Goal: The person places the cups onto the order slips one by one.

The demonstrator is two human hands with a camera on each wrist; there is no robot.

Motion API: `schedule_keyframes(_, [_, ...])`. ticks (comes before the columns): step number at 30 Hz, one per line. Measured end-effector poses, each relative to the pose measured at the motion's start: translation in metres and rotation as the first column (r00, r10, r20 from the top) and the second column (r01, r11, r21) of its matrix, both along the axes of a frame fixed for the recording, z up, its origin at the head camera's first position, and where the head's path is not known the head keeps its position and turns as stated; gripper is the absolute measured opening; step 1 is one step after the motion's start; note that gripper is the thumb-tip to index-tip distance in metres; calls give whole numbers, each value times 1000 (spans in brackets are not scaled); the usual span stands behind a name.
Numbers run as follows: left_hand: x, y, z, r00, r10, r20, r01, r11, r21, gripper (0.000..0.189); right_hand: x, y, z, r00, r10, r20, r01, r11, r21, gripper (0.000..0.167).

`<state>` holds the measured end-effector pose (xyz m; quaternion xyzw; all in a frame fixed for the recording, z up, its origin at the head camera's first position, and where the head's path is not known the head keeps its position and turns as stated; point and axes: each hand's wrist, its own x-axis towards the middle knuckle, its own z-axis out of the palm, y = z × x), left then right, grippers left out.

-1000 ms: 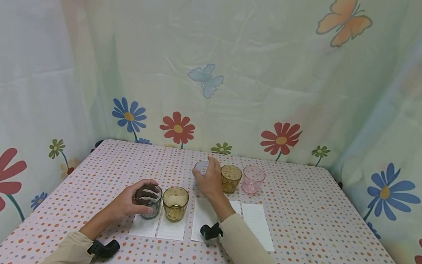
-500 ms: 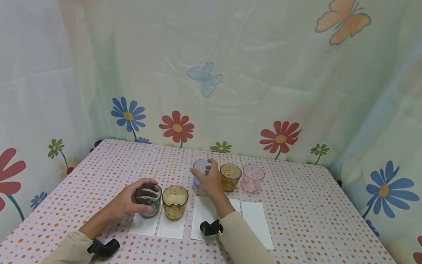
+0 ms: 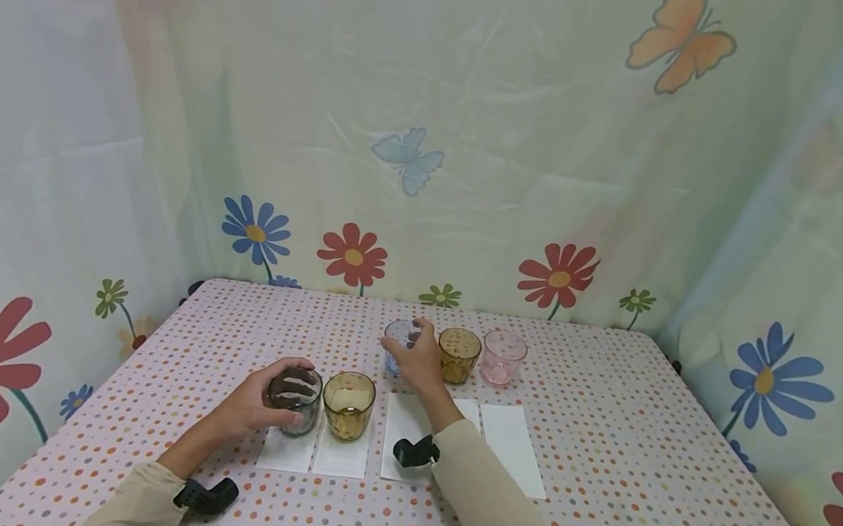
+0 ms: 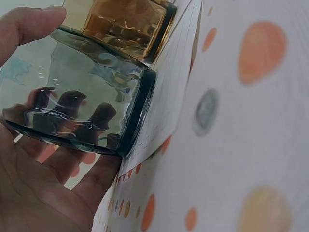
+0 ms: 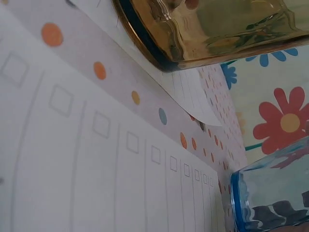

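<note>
The grey glass tumbler (image 3: 310, 408) stands upright over the far part of the leftmost paper sheet (image 3: 284, 456), and the left hand (image 3: 253, 400) is curved round it: the thumb lies along the near side, the other fingers behind the wall. Farther back on the table, the blue glass tumbler (image 3: 400, 330) is likewise upright, inside the half-closed right hand (image 3: 424, 362), with thumb in front and fingers behind.

Close beside the grey one is an amber tumbler (image 3: 348, 411), over the next sheet (image 3: 340, 462). To the right of the blue one come a second amber tumbler (image 3: 459, 358) and a pink tumbler (image 3: 504, 362). All this is on a dotted tablecloth (image 3: 339, 519).

For holding well, I would judge that even pressure low on the smooth walls is better than squeezing the rims, and that each glass should be kept level. The right fingers have little room beside the second amber tumbler, so a straight lift is safer than a sideways pull.

The right hand covers much of the blue glass, and how firmly it presses I cannot tell. The right forearm hides part of the paper below, and the right wrist view cuts off the blue tumbler at its edge.
</note>
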<state>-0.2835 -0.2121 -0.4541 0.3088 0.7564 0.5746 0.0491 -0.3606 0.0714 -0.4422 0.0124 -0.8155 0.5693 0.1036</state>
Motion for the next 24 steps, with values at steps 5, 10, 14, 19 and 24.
schedule_keyframes(5, [-1,0,-1,1000,-3,3,3,1000,6,68,0,-2,1,1000,-19,3,19,1000,-6,78])
schedule_keyframes(10, [-1,0,-2,1000,-5,3,5,1000,7,67,0,-4,2,998,-52,18,52,999,-4,76])
schedule_keyframes(14, [-1,0,-2,1000,-7,8,7,1000,12,68,-1,-6,2,996,-88,13,88,996,-9,75])
schedule_keyframes(19, [-1,0,-2,1000,0,17,0,1000,7,69,-3,-8,0,994,-106,4,106,994,-8,77])
schedule_keyframes(24, [-1,0,-2,1000,7,15,-7,1000,0,68,-2,-9,-1,994,-106,6,106,994,-5,82])
